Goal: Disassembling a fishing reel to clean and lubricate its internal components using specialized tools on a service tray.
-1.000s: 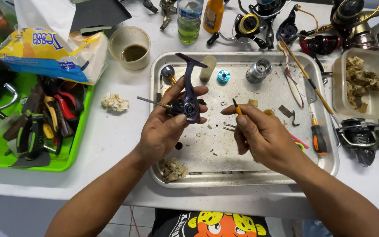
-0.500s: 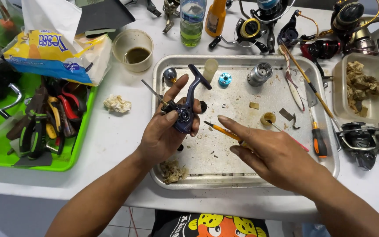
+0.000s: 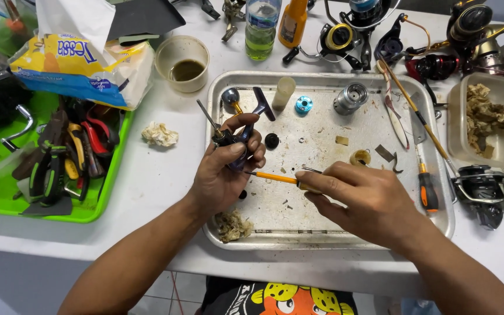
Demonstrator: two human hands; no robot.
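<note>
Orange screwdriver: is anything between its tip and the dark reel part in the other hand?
Nothing visible. The orange screwdriver in the right hand points straight at the reel body held by the left hand.

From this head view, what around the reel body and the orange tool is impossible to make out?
- Tip of the orange-handled tool: hidden where it meets the reel body, covered by the left hand.
- Tool's rear end: covered by the right hand.
- Reel body's underside: wrapped by the left hand's fingers.
- Reels at the top: cut off by the frame edge.
</note>
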